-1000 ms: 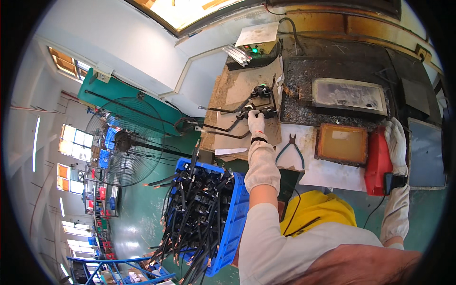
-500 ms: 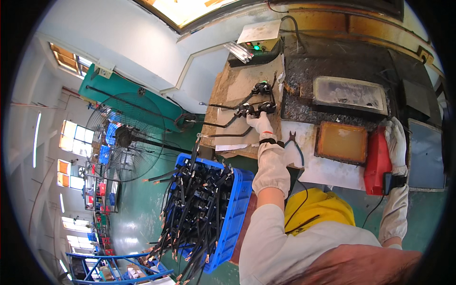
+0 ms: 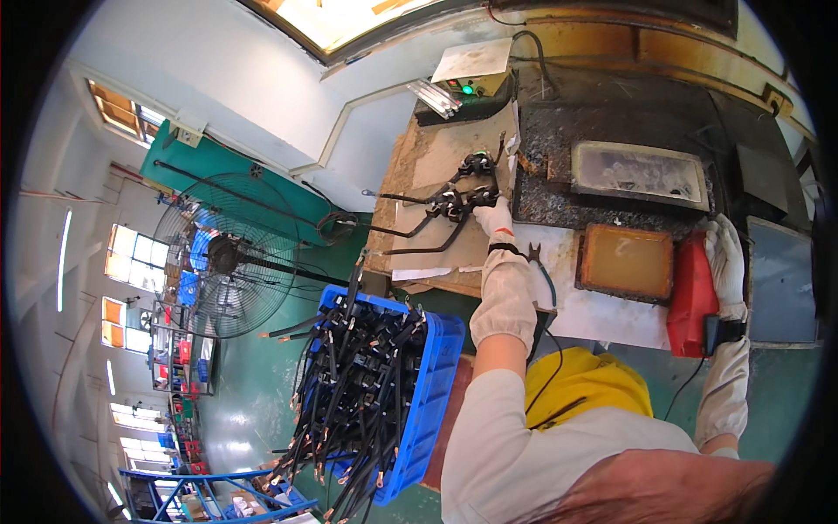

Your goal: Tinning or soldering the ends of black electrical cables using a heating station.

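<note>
Left hand touches black cables on the desk; right hand, a red box; I cannot tell either's grip.

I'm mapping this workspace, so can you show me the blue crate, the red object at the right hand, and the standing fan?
Blue crate (image 3: 434, 397), head view: right side wall.
Red object (image 3: 688, 301), head view: middle of its surface.
Standing fan (image 3: 223, 255), head view: hub.

Black cable assemblies lie bunched on tan cardboard.
</note>
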{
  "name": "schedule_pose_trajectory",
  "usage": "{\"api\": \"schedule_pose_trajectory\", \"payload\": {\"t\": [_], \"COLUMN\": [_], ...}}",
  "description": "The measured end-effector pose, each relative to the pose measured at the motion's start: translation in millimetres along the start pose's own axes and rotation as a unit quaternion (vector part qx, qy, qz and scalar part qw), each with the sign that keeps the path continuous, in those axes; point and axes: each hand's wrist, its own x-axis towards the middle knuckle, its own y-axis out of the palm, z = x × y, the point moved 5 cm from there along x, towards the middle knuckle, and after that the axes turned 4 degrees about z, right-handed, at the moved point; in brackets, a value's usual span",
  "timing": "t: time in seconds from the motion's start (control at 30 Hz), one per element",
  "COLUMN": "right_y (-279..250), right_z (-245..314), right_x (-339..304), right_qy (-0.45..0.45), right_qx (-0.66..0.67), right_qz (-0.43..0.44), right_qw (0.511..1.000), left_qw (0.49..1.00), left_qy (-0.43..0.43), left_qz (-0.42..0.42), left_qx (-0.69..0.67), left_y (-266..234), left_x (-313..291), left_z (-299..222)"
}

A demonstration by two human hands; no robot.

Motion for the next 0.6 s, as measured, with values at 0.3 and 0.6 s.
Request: {"api": "schedule_pose_trajectory", "payload": {"t": [0.3,0.6], "right_y": [-1.4,1.5], "right_z": [2.3,-0.5], "right_x": [-0.7,4.1], "right_qy": [0.008,0.009], "right_qx": [-0.007,0.005], "right_qz": [-0.017,-0.003], "right_qw": [1.000,1.000], "left_qw": [0.995,0.994], "left_qy": [0.069,0.083], "left_qz": [0.050,0.062], "left_qx": [0.043,0.017], "left_y": [-12.7,-40.5], "left_x": [36.4,37.5], "left_z": [6.0,12.0]}}
